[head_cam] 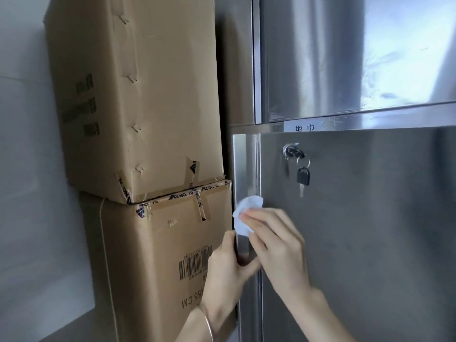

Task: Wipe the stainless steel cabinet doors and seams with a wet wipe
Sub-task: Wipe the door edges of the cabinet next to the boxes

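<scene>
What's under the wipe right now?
The narrow steel strip at the left edge of the lower door: the right hand holds the wipe against it, the left hand grips the strip just below. The steel directly beneath the wipe is covered; clean or dirty, can't tell.

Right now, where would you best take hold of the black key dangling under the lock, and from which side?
Probably its black head, pinched by the side edges from the front: the key hangs on a ring flat against the lower door, so its back face can't be reached.
</scene>
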`<state>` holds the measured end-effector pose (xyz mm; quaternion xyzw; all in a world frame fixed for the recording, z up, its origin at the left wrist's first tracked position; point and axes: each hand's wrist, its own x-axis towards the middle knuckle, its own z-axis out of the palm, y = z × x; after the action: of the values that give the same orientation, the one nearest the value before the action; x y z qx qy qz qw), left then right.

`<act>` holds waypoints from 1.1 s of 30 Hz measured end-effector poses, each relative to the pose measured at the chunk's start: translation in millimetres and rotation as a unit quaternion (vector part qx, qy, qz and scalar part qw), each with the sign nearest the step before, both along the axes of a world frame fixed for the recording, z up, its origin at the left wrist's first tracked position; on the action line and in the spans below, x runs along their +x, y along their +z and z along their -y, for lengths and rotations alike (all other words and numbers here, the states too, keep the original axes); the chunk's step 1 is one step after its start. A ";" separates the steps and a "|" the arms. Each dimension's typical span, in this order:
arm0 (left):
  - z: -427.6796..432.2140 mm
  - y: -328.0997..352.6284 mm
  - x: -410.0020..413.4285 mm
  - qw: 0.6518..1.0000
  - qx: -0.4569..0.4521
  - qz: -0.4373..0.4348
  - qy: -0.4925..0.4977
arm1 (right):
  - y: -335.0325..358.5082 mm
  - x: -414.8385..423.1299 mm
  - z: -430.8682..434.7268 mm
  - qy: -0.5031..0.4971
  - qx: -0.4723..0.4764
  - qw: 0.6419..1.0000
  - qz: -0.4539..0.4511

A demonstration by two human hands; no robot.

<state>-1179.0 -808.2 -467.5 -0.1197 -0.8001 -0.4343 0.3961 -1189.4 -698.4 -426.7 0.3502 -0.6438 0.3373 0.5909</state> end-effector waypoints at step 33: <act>3.9 9.4 -1.6 0.998 0.003 0.060 0.008 | 107.1 5.2 15.3 -0.115 0.005 0.992 0.050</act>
<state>-1180.6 -812.1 -458.0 -0.0855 -0.8223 -0.4396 0.3511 -1184.2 -713.7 -319.6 0.2595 -0.7098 0.2812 0.5913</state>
